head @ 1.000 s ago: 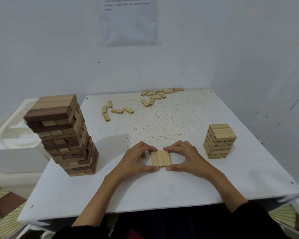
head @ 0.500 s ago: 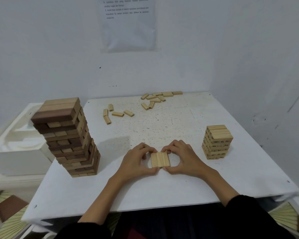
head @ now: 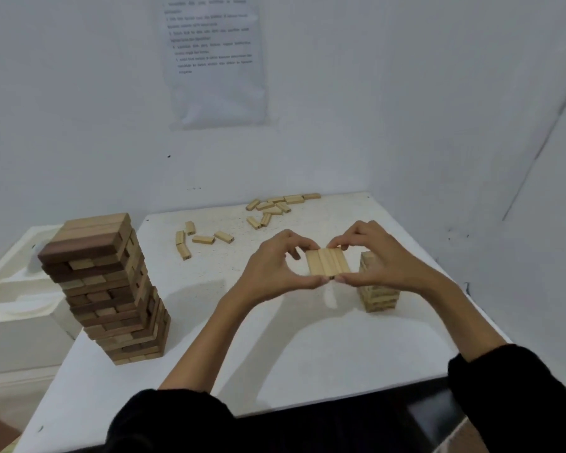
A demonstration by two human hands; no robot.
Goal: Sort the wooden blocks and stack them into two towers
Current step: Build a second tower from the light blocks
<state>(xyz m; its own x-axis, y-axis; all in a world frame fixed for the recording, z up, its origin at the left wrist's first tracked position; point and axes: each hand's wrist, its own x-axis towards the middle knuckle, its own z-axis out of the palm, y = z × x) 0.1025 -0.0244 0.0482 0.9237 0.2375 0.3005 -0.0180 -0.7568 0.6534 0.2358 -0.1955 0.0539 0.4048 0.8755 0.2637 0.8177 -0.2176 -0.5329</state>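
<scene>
While pale rectangular wooden blocks lie flush together, left hand and right hand pinch their ends.

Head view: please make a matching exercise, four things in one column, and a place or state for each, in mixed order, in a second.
1. tall tower
2. short tower
3. flat row of blocks
4. loose blocks

a. scattered on the table's far part
b. held between left hand and right hand
c. stands at the left, dark and light wood
d. partly hidden behind the right hand

Pairs: 1-c, 2-d, 3-b, 4-a
</scene>
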